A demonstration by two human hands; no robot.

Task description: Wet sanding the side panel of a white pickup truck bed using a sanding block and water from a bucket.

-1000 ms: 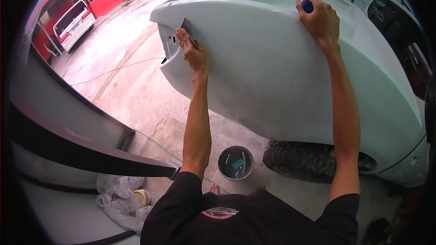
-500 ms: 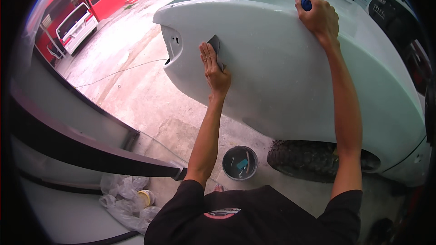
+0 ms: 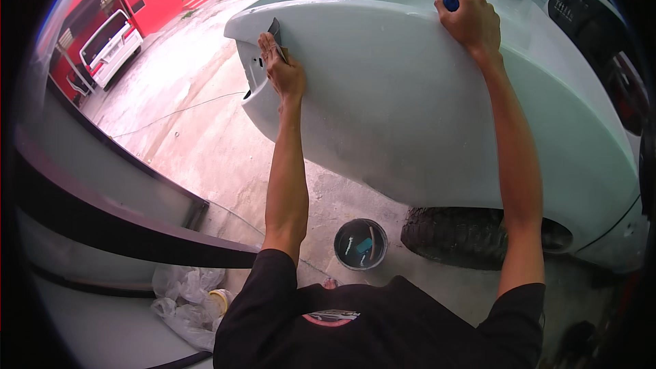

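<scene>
At the tail end of the truck bed's white panel [image 3: 396, 96], left hand [image 3: 285, 76] sits just in from the rear edge, a little below the top edge. Broad run of panel between the two hands, plenty of travel toward the right; little left on the rear side before the edge, with the concrete floor [image 3: 184, 109] beyond. Lower edge curves down toward the tyre [image 3: 451, 236]; bucket [image 3: 342, 251] on the floor just left of it. Dark beam [image 3: 137, 222] comes in from the left, ending close by the left upper arm. Pose: left arm reaching nearly straight, fingers together and extended, gripping a grey sheet [image 3: 275, 29] along the panel, its tip poking out past the fingertips. Right hand [image 3: 473, 20] up at the top edge, fist curled round a blue thing [image 3: 450, 2], elbow slightly bent. Vs half a second ago: left hand and sheet shifted rearward and up from further in on the panel, about back to the one-second-ago spot. Right hand about the same place on the edge, grip unchanged.
</scene>
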